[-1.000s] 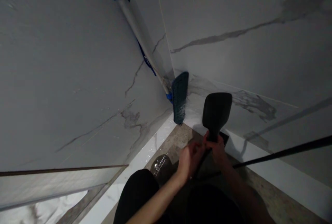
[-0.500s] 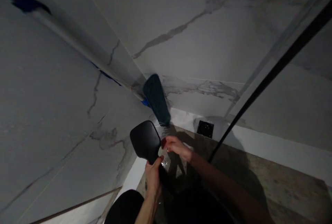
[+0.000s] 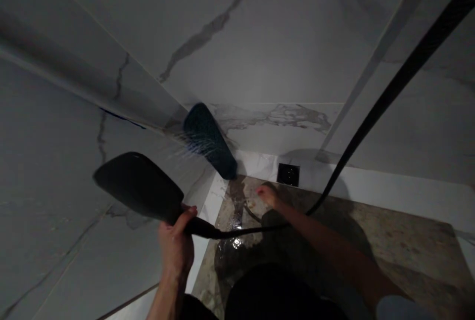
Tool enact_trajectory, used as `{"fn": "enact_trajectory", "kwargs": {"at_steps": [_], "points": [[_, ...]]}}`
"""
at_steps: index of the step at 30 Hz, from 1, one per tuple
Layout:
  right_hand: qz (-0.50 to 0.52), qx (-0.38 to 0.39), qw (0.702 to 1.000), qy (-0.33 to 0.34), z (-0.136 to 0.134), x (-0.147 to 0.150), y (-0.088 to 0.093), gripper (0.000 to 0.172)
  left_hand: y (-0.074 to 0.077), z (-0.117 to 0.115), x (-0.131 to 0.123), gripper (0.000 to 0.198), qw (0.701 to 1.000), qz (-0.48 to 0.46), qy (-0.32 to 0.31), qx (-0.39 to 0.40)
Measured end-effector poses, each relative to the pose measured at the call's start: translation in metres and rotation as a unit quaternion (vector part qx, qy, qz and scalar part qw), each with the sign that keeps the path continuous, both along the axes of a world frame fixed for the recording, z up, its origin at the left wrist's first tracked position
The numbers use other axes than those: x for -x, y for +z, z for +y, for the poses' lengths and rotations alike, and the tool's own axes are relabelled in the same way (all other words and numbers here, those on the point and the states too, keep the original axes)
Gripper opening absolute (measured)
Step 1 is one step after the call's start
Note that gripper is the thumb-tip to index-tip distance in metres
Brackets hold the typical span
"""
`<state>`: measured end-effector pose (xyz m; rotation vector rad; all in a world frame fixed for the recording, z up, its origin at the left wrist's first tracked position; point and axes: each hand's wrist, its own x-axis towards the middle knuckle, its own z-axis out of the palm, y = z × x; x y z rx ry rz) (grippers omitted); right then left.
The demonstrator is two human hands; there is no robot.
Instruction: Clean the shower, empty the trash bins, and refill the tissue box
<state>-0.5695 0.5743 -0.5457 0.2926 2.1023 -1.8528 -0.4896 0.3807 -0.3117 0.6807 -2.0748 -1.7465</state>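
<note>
My left hand (image 3: pixel 175 246) is closed round the handle of a black hand shower head (image 3: pixel 139 192), held out to the left with water spraying from it toward the mop. Its black hose (image 3: pixel 374 122) runs from the handle up to the upper right. My right hand (image 3: pixel 267 195) reaches forward and down toward the wet floor near the corner; its fingers are too dim to read. A dark blue flat mop head (image 3: pixel 210 139) leans in the corner, its pale pole (image 3: pixel 81 85) lying along the left wall.
Marble-look tiled walls close in on the left and ahead. A square black floor drain (image 3: pixel 288 174) sits by the far white kerb (image 3: pixel 389 194). The brownish stone floor (image 3: pixel 389 241) is wet and shiny near the mop. My dark-clothed knees fill the bottom middle.
The shower head has swung left and now sprays the mop. My right hand let go of it and moved forward to the floor. The view has turned a little right.
</note>
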Motion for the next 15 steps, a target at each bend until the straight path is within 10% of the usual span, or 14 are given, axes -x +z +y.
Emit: {"fn": "enact_trajectory", "kwargs": {"at_steps": [4, 8, 12, 15], "points": [[-0.009, -0.282, 0.958, -0.060, 0.089, 0.011, -0.042, 0.037, 0.008, 0.004, -0.005, 0.028, 0.997, 0.006, 0.006, -0.076], [0.049, -0.548, 0.832, 0.074, 0.125, 0.039, -0.060, 0.063, 0.010, 0.021, -0.017, 0.034, 0.993, -0.077, 0.029, -0.090], [0.104, -0.585, 0.779, 0.203, 0.129, 0.054, -0.064, 0.065, 0.010, 0.027, -0.025, 0.039, 0.986, -0.124, 0.034, -0.104], [0.118, -0.555, 0.799, 0.198, 0.141, 0.053, -0.064, 0.051, 0.008, 0.020, -0.031, 0.041, 0.983, -0.148, 0.038, -0.102]]}}
